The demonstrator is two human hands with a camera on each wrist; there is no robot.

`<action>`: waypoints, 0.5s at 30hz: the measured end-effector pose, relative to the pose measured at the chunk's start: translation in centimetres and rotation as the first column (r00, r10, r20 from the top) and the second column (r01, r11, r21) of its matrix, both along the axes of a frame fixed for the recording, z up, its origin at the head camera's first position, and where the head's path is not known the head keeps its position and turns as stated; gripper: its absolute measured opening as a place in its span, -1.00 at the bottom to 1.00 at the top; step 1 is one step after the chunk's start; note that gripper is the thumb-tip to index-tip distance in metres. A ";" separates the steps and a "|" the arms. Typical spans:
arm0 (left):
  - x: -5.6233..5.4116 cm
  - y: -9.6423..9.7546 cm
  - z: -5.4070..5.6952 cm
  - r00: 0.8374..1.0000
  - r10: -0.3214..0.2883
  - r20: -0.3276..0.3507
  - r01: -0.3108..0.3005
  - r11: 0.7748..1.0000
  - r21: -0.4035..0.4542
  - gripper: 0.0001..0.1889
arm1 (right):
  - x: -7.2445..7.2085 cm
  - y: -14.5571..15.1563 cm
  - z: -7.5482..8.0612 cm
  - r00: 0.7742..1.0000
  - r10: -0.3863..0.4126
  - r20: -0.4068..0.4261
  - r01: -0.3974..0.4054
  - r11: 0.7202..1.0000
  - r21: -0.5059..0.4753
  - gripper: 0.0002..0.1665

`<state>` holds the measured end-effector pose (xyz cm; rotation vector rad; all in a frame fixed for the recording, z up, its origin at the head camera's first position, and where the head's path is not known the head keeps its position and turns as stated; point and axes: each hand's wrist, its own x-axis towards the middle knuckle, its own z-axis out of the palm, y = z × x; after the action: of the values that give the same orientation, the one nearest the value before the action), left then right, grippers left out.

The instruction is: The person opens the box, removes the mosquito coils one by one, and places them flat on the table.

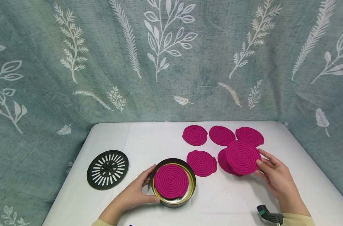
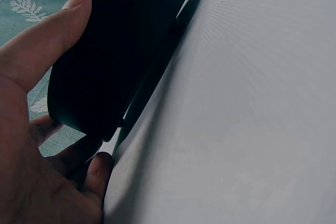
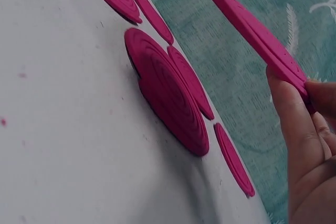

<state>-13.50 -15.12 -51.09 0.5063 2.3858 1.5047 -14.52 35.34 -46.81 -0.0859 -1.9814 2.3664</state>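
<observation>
In the head view my left hand [image 1: 134, 195] grips the side of a round black tin [image 1: 174, 204] with a yellowish inner wall, its thumb and fingers about the rim. A magenta mosquito coil [image 1: 171, 181] lies inside this tin. My right hand [image 1: 278, 177] pinches another mosquito coil [image 1: 242, 157] by its right edge, raised above the table. Partly hidden beneath it lies a further coil [image 1: 223, 161]. In the left wrist view the tin [image 2: 115, 51] appears as a dark shape against the thumb. The right wrist view shows the held coil [image 3: 257, 35] edge-on.
Several more coils lie on the white table [image 1: 149, 138]: one coil [image 1: 202, 163] right of the tin, others such as a coil [image 1: 194, 135] along the back. A black slotted lid [image 1: 107, 169] lies at the left. Patterned green cloth [image 1: 166, 78] hangs behind.
</observation>
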 end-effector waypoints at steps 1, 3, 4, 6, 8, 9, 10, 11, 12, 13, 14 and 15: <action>0.0 0.0 0.0 1.000 0.001 -0.001 -0.001 1.000 0.002 0.23 | 0.1 0.2 -0.1 1.000 -0.007 0.000 0.007 1.000 -0.014 -0.27; 0.0 0.0 0.0 1.000 0.001 0.000 -0.001 1.000 0.004 0.23 | 0.1 0.7 -0.2 1.000 -0.022 0.003 0.022 0.999 -0.048 -0.27; 0.0 0.0 0.0 1.000 0.002 0.002 -0.002 1.000 0.006 0.23 | 0.2 1.0 -0.3 0.999 -0.032 0.005 0.032 0.998 -0.055 -0.27; 0.0 0.0 0.0 1.000 0.002 0.003 -0.002 1.000 0.006 0.22 | 0.2 1.4 -0.3 0.998 -0.054 0.013 0.055 0.997 -0.062 -0.27; 0.1 0.0 -0.1 1.000 0.002 0.003 -0.002 1.000 0.005 0.22 | 0.3 1.7 -0.4 0.997 -0.077 0.021 0.079 0.995 -0.068 -0.25; 0.1 0.0 -0.1 1.000 0.001 0.002 -0.001 1.000 0.004 0.22 | 0.3 1.9 -0.4 0.996 -0.090 0.025 0.091 0.993 -0.069 -0.24; 0.1 0.0 -0.1 1.000 0.000 0.004 0.000 1.000 0.006 0.22 | 0.4 2.1 -0.5 0.994 -0.102 0.028 0.104 0.992 -0.068 -0.23; 0.1 0.0 -0.1 1.000 -0.001 0.005 0.001 1.000 0.007 0.22 | 0.5 2.3 -0.5 0.993 -0.111 0.031 0.114 0.991 -0.077 -0.21; 0.1 0.0 -0.1 1.000 0.000 0.004 0.000 1.000 0.007 0.21 | 0.6 2.4 -0.6 0.992 -0.119 0.037 0.122 0.989 -0.086 -0.20; 0.1 0.0 -0.1 1.000 -0.001 0.005 0.001 1.000 0.009 0.21 | 0.6 2.6 -0.7 0.991 -0.128 0.041 0.132 0.987 -0.090 -0.19; 0.0 0.0 -0.1 1.000 -0.001 0.005 0.001 1.000 0.010 0.21 | 0.7 2.8 -0.7 0.989 -0.138 0.048 0.142 0.985 -0.096 -0.18; 0.0 0.0 -0.1 1.000 -0.002 0.004 0.002 1.000 0.011 0.21 | 0.7 3.0 -0.8 0.987 -0.151 0.056 0.156 0.983 -0.098 -0.18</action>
<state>-13.47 -15.11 -51.22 0.5074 2.3742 1.5175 -13.78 38.30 -47.61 -0.2926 -1.8000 2.3863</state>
